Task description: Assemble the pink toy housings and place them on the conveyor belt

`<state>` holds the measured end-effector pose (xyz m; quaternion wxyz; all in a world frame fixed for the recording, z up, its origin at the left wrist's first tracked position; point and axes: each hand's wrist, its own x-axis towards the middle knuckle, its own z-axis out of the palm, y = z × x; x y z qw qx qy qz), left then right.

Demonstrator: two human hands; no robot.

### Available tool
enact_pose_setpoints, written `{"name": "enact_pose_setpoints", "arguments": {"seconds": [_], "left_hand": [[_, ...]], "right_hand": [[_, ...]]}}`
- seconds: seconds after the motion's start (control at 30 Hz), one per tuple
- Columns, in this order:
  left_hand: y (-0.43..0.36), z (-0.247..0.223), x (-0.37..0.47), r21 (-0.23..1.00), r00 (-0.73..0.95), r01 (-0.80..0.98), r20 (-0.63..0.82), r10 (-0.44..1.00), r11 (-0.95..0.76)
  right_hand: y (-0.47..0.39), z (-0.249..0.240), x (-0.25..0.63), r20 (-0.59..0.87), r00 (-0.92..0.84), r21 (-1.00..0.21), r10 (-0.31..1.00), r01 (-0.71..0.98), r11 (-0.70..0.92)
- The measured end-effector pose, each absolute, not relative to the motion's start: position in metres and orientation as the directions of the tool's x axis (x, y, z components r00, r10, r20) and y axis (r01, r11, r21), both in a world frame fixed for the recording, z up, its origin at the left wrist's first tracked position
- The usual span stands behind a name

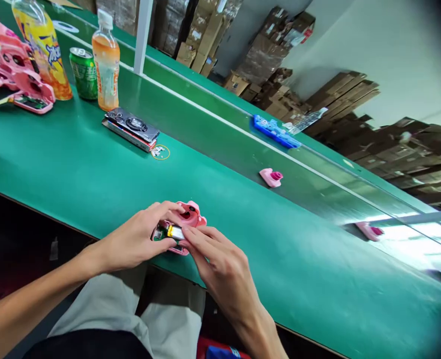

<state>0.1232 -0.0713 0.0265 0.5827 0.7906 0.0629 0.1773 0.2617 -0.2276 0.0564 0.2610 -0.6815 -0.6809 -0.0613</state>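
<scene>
An opened pink plastic casing (198, 212) lies near the front edge of the green table, with part of a green circuit board showing inside. My left hand (141, 237) grips the casing from the left, its thumb below and its fingers on top. A small silver battery with yellow tape (175, 232) sits over the board. From the right, my right hand (220, 254) pinches the battery's end between thumb and fingers. My fingers hide parts of the casing.
Pink casings (14, 60), a yellow-labelled bottle (44, 50), a green can (83, 74) and an orange drink bottle (107, 65) stand at the left. A phone (132, 124) lies nearer. Pink parts (271, 177) and a blue tray (275, 132) are beyond, on the right.
</scene>
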Motion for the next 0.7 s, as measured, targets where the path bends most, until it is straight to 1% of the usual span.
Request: {"name": "enact_pose_setpoints", "arguments": {"seconds": [0.07, 0.1, 0.17, 0.23, 0.3, 0.4, 0.57, 0.63, 0.7], "left_hand": [[-0.074, 0.020, 0.120, 0.911, 0.917, -0.117, 0.252, 0.310, -0.395], [-0.076, 0.016, 0.119, 0.894, 0.898, -0.098, 0.269, 0.349, -0.437], [-0.082, 0.009, 0.120, 0.875, 0.836, -0.015, 0.277, 0.473, -0.484], [-0.088, 0.003, 0.123, 0.877, 0.775, 0.055, 0.263, 0.574, -0.476], [-0.092, 0.001, 0.127, 0.888, 0.760, 0.073, 0.246, 0.601, -0.454], [-0.094, 0.000, 0.129, 0.878, 0.751, 0.082, 0.257, 0.608, -0.473], [-0.094, -0.001, 0.127, 0.824, 0.748, 0.096, 0.311, 0.587, -0.559], [-0.095, -0.001, 0.124, 0.787, 0.760, 0.077, 0.351, 0.547, -0.612], [-0.095, -0.002, 0.119, 0.735, 0.814, 0.041, 0.369, 0.450, -0.677]], "right_hand": [[-0.228, 0.056, 0.262, 0.460, 0.088, -0.285, 0.883, 0.957, 0.052], [-0.229, 0.056, 0.261, 0.465, 0.096, -0.290, 0.880, 0.956, 0.048], [-0.231, 0.055, 0.260, 0.472, 0.115, -0.304, 0.874, 0.952, 0.039], [-0.234, 0.053, 0.258, 0.468, 0.132, -0.313, 0.874, 0.949, 0.025], [-0.236, 0.049, 0.256, 0.463, 0.123, -0.291, 0.878, 0.956, 0.020], [-0.238, 0.041, 0.253, 0.434, 0.058, -0.212, 0.899, 0.977, 0.039], [-0.241, 0.031, 0.253, 0.345, -0.006, -0.080, 0.939, 0.996, 0.036], [-0.243, 0.032, 0.253, 0.283, -0.043, 0.017, 0.958, 0.999, 0.040], [-0.243, 0.034, 0.252, 0.213, -0.079, 0.101, 0.974, 0.993, 0.058]]}}
